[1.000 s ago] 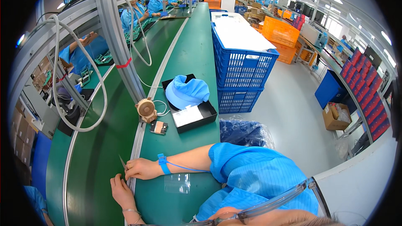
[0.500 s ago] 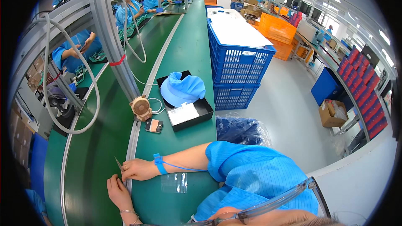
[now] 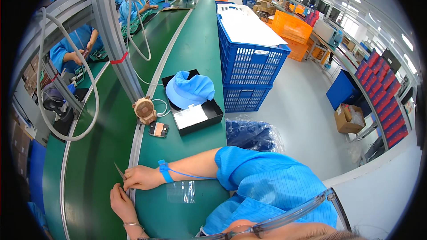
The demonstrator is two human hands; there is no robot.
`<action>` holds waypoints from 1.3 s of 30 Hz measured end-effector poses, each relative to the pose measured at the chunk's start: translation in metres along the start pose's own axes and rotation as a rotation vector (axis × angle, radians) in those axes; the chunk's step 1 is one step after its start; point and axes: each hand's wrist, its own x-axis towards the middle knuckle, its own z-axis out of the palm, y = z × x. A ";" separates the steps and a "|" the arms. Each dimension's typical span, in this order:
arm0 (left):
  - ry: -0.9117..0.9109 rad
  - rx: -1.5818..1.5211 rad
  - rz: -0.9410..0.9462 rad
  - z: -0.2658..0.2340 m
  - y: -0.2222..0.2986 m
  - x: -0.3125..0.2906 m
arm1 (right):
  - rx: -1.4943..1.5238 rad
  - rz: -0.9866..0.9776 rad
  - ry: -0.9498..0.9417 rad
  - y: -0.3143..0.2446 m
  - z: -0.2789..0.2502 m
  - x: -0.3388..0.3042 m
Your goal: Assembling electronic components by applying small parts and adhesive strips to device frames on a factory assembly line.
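Note:
My right hand (image 3: 143, 178), with a blue wrist strap (image 3: 165, 171), is closed on slim metal tweezers (image 3: 118, 170) whose pointed end sticks out past the fingers. Close against it, my left hand (image 3: 121, 202) has its fingertips pinched together; whatever they hold is hidden or too small to make out. Both hands meet over the metal rail (image 3: 138, 144) at the edge of the dark green conveyor belt (image 3: 95, 160). Beside my right wrist, a clear plastic sheet (image 3: 181, 192) lies flat on the green tabletop.
Farther along the table stand a small beige fan (image 3: 144, 109), a black-and-copper part (image 3: 159, 129) and a black tray (image 3: 202, 126) holding a blue cap (image 3: 190, 90). Stacked blue crates (image 3: 251, 62) rise at right. A metal post (image 3: 113, 40) stands by the belt; co-workers sit across it.
The whole view has shifted slightly, so things sit a little farther left and mostly higher. Both hands stay together, and the tweezers remain in my right hand.

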 end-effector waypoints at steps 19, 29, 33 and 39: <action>-0.003 0.005 0.010 -0.001 0.003 0.000 | -0.074 -0.041 0.003 0.003 0.001 -0.001; -0.009 0.003 0.013 0.000 0.002 0.000 | -0.052 -0.040 0.024 0.002 0.002 -0.001; -0.019 -0.003 0.008 -0.001 0.002 -0.001 | -0.064 -0.053 0.010 0.001 0.000 0.001; -0.023 -0.007 -0.005 -0.001 0.003 0.000 | -0.094 -0.045 -0.018 0.002 0.000 -0.002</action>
